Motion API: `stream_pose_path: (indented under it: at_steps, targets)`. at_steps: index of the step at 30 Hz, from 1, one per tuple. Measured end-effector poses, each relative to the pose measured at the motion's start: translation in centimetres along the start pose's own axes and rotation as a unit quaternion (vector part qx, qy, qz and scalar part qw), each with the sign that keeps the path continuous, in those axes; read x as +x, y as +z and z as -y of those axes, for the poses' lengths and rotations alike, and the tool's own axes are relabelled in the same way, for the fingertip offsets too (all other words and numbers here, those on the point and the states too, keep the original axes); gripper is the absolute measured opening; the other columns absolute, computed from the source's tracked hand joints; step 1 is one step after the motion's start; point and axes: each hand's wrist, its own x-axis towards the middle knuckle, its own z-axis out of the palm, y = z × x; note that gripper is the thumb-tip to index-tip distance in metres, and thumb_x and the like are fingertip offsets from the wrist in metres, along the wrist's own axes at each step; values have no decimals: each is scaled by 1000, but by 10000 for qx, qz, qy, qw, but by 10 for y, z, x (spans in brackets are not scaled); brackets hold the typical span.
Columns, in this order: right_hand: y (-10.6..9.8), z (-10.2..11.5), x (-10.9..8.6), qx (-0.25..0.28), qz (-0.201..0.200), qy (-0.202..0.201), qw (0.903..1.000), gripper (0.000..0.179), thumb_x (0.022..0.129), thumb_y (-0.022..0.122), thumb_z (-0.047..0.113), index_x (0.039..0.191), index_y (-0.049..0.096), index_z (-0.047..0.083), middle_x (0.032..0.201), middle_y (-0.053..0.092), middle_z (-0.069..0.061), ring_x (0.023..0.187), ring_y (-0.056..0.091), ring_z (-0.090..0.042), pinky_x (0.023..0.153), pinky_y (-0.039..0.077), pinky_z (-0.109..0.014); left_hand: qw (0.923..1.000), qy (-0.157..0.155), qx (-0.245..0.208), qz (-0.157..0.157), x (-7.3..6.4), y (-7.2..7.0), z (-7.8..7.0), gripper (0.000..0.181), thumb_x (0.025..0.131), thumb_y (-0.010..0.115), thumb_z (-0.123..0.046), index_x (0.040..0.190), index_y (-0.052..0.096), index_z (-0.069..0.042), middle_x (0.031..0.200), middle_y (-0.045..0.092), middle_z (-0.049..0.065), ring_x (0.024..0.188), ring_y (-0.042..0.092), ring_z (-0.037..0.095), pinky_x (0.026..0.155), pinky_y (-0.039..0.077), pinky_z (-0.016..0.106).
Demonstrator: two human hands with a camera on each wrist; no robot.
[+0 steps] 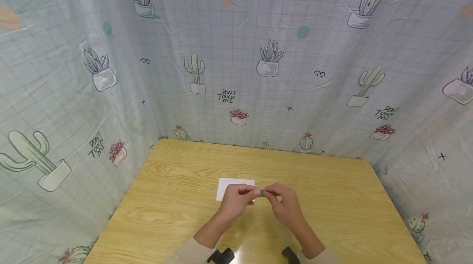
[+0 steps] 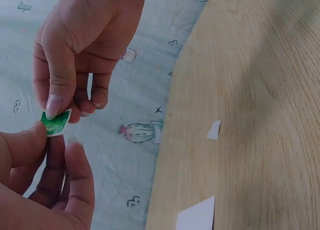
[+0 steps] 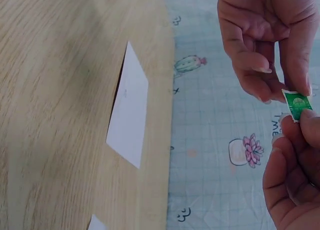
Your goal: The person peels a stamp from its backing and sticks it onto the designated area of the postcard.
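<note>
Between both hands is a small green stamp (image 2: 56, 123) with a white border, raised above the table. My left hand (image 1: 236, 201) pinches one side of it between thumb and fingers. From the other side, the thumb and fingers of my right hand (image 1: 286, 205) pinch it too. In the right wrist view the printed green face of the stamp (image 3: 298, 104) shows, partly covered by a thumb. A white envelope-like rectangle (image 1: 225, 186) lies on the table just beyond my left hand, which overlaps its near right corner in the head view.
A small white paper scrap (image 2: 214, 130) lies on the wood-grain table (image 1: 166, 198), right of the white rectangle; the hands hide it in the head view. A cactus-print curtain (image 1: 229, 50) hangs around the back and sides of the table.
</note>
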Motion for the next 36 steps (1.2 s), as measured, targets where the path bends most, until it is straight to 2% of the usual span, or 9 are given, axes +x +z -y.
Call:
stream_pose_path:
  at_steps: [4, 8, 12, 18, 22, 26, 31, 34, 36]
  targets:
    - [0, 7, 1, 364, 186, 1024, 9939, 15, 89, 77, -3, 88, 79, 12, 85, 78, 2, 77, 68, -2, 70, 59, -21, 9997, -185, -64, -117, 0, 1, -2, 19, 100, 70, -13, 106, 78, 3, 102, 77, 14, 89, 72, 16, 79, 63, 26]
    - [0, 13, 5, 1050, 276, 2106, 9715, 6, 91, 77, 3, 90, 81, 8, 87, 79, -5, 74, 68, -6, 68, 57, -20, 9992, -362, -106, -138, 0, -1, -3, 20, 101, 68, -13, 107, 77, 4, 101, 76, 12, 90, 72, 17, 83, 64, 30]
    - [2, 16, 9, 1524, 279, 2760, 9486, 4, 92, 77, 6, 92, 80, 4, 84, 76, -10, 70, 64, -11, 64, 54, -20, 9978, -582, -271, -139, 1, -2, -4, 22, 103, 64, -11, 107, 75, 8, 100, 74, 10, 88, 70, 14, 85, 64, 32]
    - [6, 19, 12, 2019, 319, 3199, 9251, 6, 94, 73, 1, 91, 78, -2, 79, 70, -11, 67, 60, -11, 63, 54, -23, 9950, -814, -562, -142, 4, -1, -6, 22, 103, 60, -6, 103, 71, 13, 95, 71, 5, 83, 69, 10, 84, 63, 29]
    - [10, 19, 15, 2238, 239, 3445, 9114, 8, 95, 70, -2, 92, 75, -7, 75, 68, -7, 66, 59, -11, 62, 53, -22, 9942, -831, -647, -221, 5, 0, -3, 21, 105, 58, -6, 104, 70, 12, 95, 71, 4, 84, 70, 10, 83, 63, 27]
    - [13, 20, 16, 2415, 135, 3716, 8964, 9, 96, 69, -1, 96, 74, -9, 75, 66, -3, 67, 59, -12, 64, 54, -23, 9966, -565, -515, -297, 7, 0, 2, 20, 105, 59, -8, 114, 69, 8, 101, 75, 9, 87, 71, 9, 86, 63, 30]
    - [15, 20, 15, 2742, 34, 3925, 8779, 13, 97, 67, 1, 95, 70, -12, 72, 63, -1, 67, 58, -14, 65, 53, -25, 9989, -193, -64, -434, 6, 0, 3, 22, 104, 63, -12, 120, 70, 2, 103, 76, 11, 89, 68, 11, 81, 60, 24]
    - [16, 21, 16, 2821, -16, 4050, 8697, 13, 97, 66, 0, 93, 70, -11, 71, 63, 0, 65, 56, -14, 63, 52, -25, 9985, 10, 174, -526, 5, 0, 2, 21, 103, 64, -14, 118, 72, -1, 98, 75, 11, 89, 67, 15, 77, 56, 21]
    - [17, 21, 17, 2765, -11, 4111, 8687, 14, 97, 66, 1, 92, 69, -11, 71, 62, 0, 65, 54, -15, 62, 50, -25, 9980, 129, 278, -551, 5, 0, 3, 21, 103, 65, -15, 118, 72, -2, 97, 74, 12, 89, 67, 17, 76, 55, 20]
